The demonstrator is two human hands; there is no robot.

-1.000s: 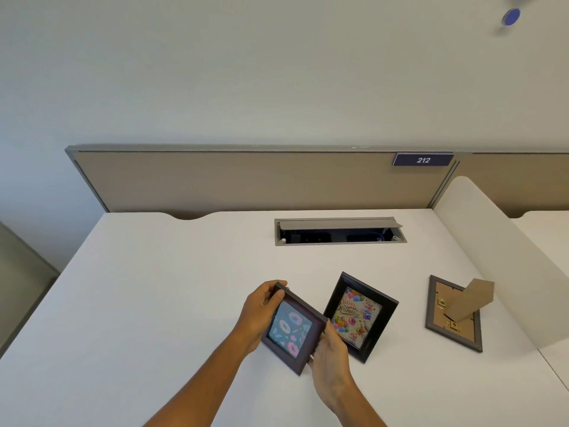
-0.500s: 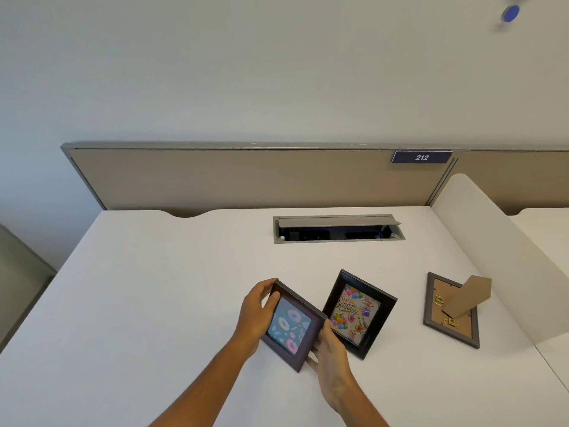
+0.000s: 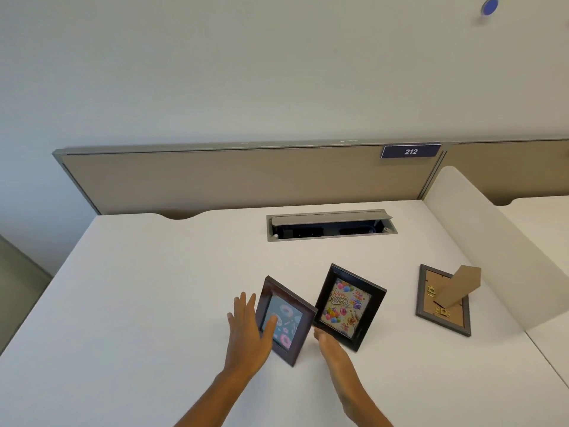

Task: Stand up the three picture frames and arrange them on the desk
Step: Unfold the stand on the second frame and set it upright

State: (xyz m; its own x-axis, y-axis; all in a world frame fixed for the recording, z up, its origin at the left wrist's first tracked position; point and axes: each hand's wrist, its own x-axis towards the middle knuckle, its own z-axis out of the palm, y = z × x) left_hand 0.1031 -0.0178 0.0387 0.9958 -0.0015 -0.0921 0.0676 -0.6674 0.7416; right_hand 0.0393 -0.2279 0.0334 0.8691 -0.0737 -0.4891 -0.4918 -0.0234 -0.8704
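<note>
A dark brown frame with a donut picture (image 3: 288, 322) stands upright on the white desk (image 3: 154, 288), near the front middle. My left hand (image 3: 246, 331) is beside its left edge with fingers spread and the thumb across the glass. My right hand (image 3: 334, 352) is low at its right corner, fingers straight, gripping nothing. A black frame with a birthday picture (image 3: 348, 306) stands just to the right. A third, grey frame (image 3: 431, 303) lies face down at the right with its cardboard stand (image 3: 458, 286) sticking up.
An open cable hatch (image 3: 331, 224) is set in the desk behind the frames. A beige partition (image 3: 246, 177) with a label 212 (image 3: 410, 151) closes the back. A white side divider (image 3: 492, 251) rises close to the face-down frame on the right.
Both hands held the donut frame tilted above the desk; it now stands on the desk. My left hand has spread out and my right hand has slipped off its edge.
</note>
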